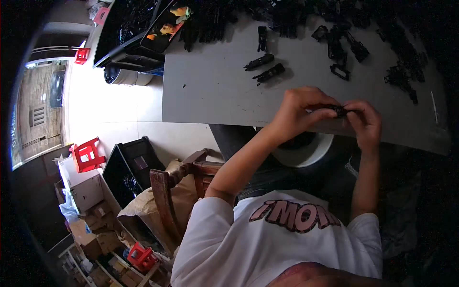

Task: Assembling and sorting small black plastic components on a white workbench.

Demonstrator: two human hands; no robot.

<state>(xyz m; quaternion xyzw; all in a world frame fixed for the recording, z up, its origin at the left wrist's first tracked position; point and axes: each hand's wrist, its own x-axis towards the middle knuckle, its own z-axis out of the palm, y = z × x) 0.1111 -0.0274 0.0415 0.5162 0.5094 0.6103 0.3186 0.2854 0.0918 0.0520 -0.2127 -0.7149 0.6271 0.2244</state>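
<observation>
Near the front edge of the grey table [205, 98], my left hand [306, 107] and my right hand [366, 122] meet around a small black plastic part [338, 111]. Thumb and fingers of both hands pinch it from either side, so much of it is covered; its exact kind is too small to make out. Beyond my left hand lie three loose black parts: a short upright one [262, 38], a slim one [259, 62] and a clip-like one [269, 74]. Ahead of my right hand, a black rectangular frame piece [340, 72] lies by a cluster of similar parts [337, 50].
Dark heaps of black parts [205, 28] line the table's far side, with more at the right [401, 81]. Below the front edge stands a white bucket [311, 153]. To my left are a wooden chair [165, 191], a black crate [134, 167] and a red stool [87, 155].
</observation>
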